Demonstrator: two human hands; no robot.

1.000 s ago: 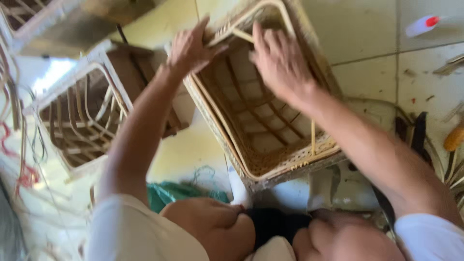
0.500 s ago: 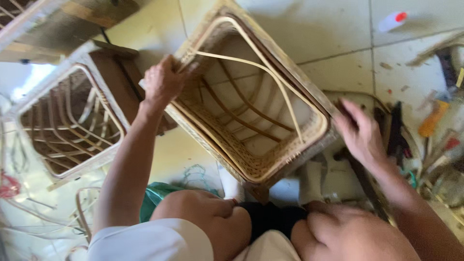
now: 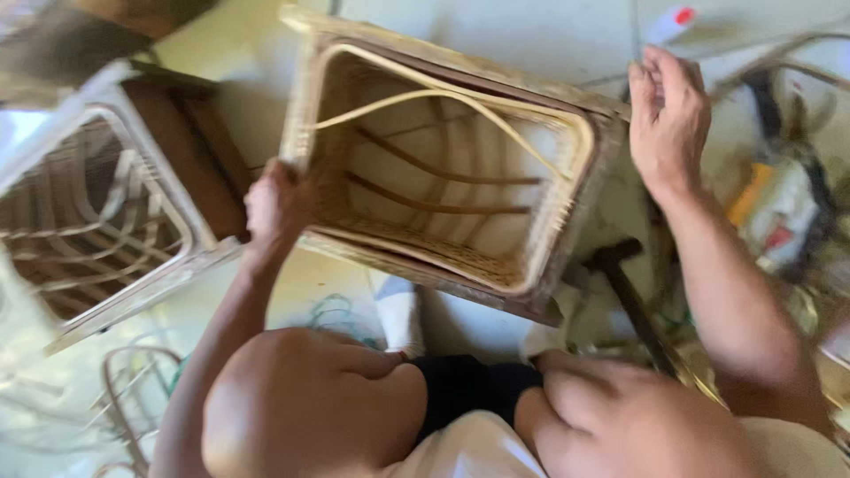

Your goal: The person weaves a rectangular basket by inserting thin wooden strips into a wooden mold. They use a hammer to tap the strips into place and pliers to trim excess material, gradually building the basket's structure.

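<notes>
A square woven rattan basket (image 3: 567,150) lies open side up on the tiled floor in front of my knees, with a loose pale cane strip arching across its opening. My left hand (image 3: 276,208) grips the basket's near left corner. At the basket's far right corner, my right hand (image 3: 668,119) has loosely curled fingers and holds nothing that I can see. A dark-headed hammer (image 3: 629,292) lies on the floor just right of the basket.
A second basket frame (image 3: 106,221) of white cane stands at the left beside dark wooden pieces. Tools and colourful clutter (image 3: 779,204) lie at the right. Loose cane loops (image 3: 124,389) and a green cord lie near my left knee.
The basket has turned and swung under my left hand. My right hand left the far rim, dropped to the right near the tools, then rose to the basket's far right corner.
</notes>
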